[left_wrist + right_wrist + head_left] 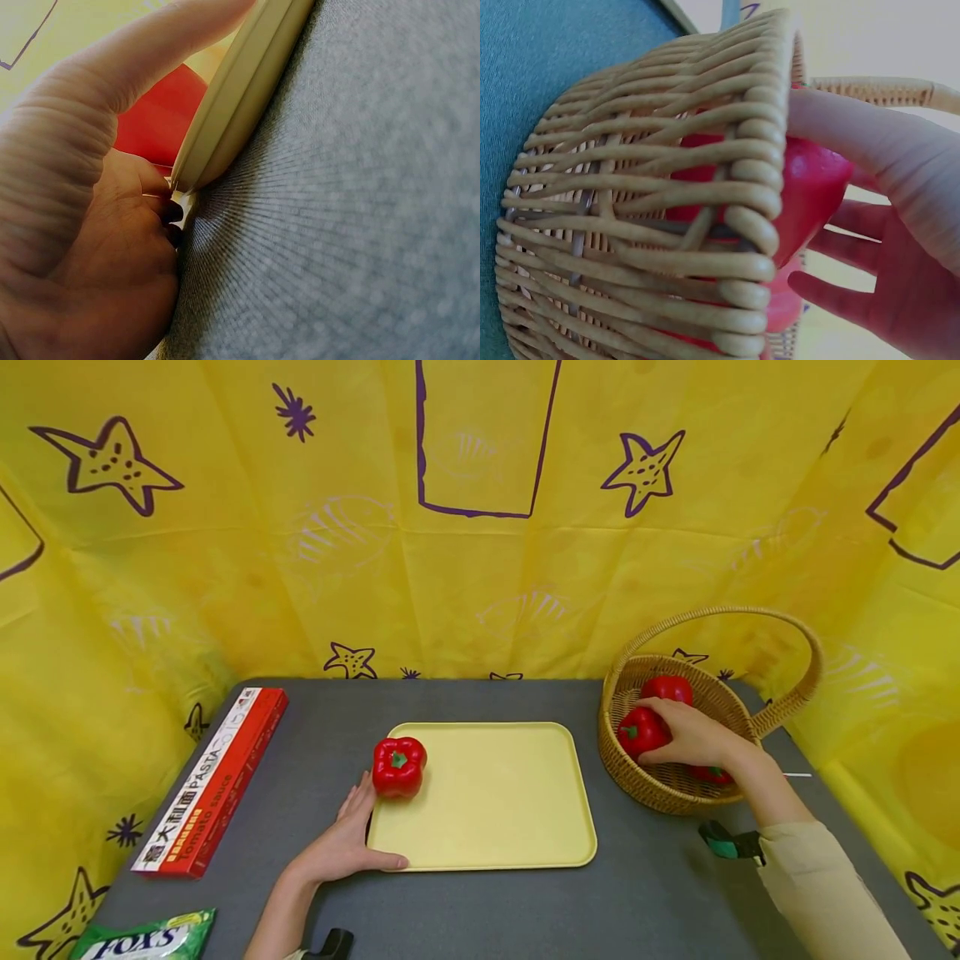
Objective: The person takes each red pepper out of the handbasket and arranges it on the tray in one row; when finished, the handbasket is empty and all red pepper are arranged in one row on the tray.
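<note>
My left hand (341,843) rests against the near left corner of a pale yellow tray (487,810). Its thumb lies on the near rim and its fingers reach along the left side, also seen in the left wrist view by the tray edge (225,112). A red bell pepper (399,768) with a green stem sits at the tray's left edge, beside those fingertips. Over at the wicker basket (645,781), my right hand (693,735) grips another red bell pepper (641,732) between thumb and fingers, partly inside the rim. The right wrist view shows this pepper (810,187) beside the woven wall.
More red peppers (667,688) lie in the basket, whose tall handle (720,610) arches overhead. A red pasta box (213,785) lies along the table's left side, with a green FOX'S packet (146,937) nearer. Yellow patterned cloth (480,568) hangs around the grey table (510,914).
</note>
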A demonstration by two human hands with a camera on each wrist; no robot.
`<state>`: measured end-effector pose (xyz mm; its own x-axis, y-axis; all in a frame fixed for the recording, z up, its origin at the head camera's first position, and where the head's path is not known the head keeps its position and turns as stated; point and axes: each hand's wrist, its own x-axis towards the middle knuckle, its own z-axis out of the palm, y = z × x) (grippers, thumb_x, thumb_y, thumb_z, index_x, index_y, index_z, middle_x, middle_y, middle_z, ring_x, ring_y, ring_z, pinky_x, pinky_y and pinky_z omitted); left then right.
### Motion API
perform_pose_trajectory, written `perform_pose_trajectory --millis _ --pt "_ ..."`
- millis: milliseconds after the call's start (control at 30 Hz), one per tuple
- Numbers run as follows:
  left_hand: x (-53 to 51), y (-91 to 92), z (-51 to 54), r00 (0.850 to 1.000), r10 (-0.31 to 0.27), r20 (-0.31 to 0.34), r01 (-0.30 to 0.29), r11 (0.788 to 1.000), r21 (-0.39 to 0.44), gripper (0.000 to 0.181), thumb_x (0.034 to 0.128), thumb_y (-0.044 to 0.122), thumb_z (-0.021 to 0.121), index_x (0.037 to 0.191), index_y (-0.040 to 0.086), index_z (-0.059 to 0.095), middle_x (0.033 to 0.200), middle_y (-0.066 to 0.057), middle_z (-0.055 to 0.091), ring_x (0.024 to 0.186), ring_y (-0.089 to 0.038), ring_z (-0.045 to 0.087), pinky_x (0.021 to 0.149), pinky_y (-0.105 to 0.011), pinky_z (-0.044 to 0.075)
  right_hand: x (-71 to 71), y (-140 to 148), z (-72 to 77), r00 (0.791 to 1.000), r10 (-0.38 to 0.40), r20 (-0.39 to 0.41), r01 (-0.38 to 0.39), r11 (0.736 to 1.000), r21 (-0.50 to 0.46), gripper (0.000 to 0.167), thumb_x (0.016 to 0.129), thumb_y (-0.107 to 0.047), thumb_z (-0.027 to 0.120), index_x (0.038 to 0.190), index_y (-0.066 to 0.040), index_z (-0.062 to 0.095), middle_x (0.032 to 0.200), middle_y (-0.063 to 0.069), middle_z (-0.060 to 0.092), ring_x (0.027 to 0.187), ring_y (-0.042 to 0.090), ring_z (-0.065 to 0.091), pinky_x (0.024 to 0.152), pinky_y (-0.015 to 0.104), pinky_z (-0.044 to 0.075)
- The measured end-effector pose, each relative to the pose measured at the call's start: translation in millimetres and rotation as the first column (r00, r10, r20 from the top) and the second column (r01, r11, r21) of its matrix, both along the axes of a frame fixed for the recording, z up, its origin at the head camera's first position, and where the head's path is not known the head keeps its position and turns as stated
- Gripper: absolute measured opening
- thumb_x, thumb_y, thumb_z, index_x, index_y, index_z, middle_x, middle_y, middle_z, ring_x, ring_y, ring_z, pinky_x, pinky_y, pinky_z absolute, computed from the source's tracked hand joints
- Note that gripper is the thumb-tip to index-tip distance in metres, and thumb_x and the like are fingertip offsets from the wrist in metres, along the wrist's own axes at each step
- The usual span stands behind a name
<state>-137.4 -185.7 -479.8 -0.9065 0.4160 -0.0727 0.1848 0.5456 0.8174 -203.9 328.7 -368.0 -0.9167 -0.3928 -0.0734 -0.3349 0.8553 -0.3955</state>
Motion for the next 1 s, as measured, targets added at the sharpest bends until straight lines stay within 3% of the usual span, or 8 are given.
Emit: perform_pose_trajectory --millis 167,500,800,1000 --pt "-0.3 -0.3 0.1 1.0 -0.002 -0.001 0.002 1.0 -0.003 0.129 0.0638 0.042 0.088 0.157 0.007 0.006 0.161 -0.02 0.0 0.145 -0.04 -0.01 0.112 -0.062 -0.003 6.4 -1 5.1 0.998 -0.038 -0.04 0.037 0.999 -0.015 0.086 0.077 -0.041 0.081 0.141 0.0 0.042 0.132 0.025 0.052 0.117 0.044 0.05 0.09 0.062 0.046" --pt "0.1 -0.7 -0.7 1.0 -0.003 -0.004 0.003 1.0 -0.004 0.129 0.0641 0.043 0.088 0.157 0.008 0.006 0.161 -0.018 0.001 0.146 -0.038 -0.01 0.112 -0.06 -0.003 19.2 -7 14.3 0.989 -0.112 -0.096 0.105 0.991 -0.08 0.09 0.079 -0.049 0.078 0.145 -0.005 0.037 0.137 0.023 0.047 0.111 0.042 0.054 0.084 0.057 0.052" --pt "0.8 -0.6 0.0 1.0 0.001 0.008 -0.001 1.0 0.001 0.129 0.0644 0.042 0.088 0.157 0.008 0.005 0.161 -0.019 -0.001 0.146 -0.039 -0.011 0.112 -0.061 -0.003 23.3 -19 20.7 0.987 -0.133 -0.093 0.121 0.985 -0.127 0.09 0.078 -0.051 0.077 0.146 -0.008 0.037 0.136 0.02 0.048 0.109 0.041 0.056 0.082 0.056 0.053" --pt "0.9 -0.4 -0.5 1.0 -0.008 -0.02 0.008 1.0 0.006 0.129 0.0641 0.04 0.089 0.157 0.008 0.005 0.161 -0.021 0.0 0.145 -0.041 -0.011 0.112 -0.062 -0.004 24.8 -29 22.2 0.987 -0.121 -0.107 0.099 0.976 -0.194 0.089 0.078 -0.047 0.079 0.146 -0.007 0.038 0.133 0.019 0.049 0.105 0.037 0.059 0.08 0.052 0.055"
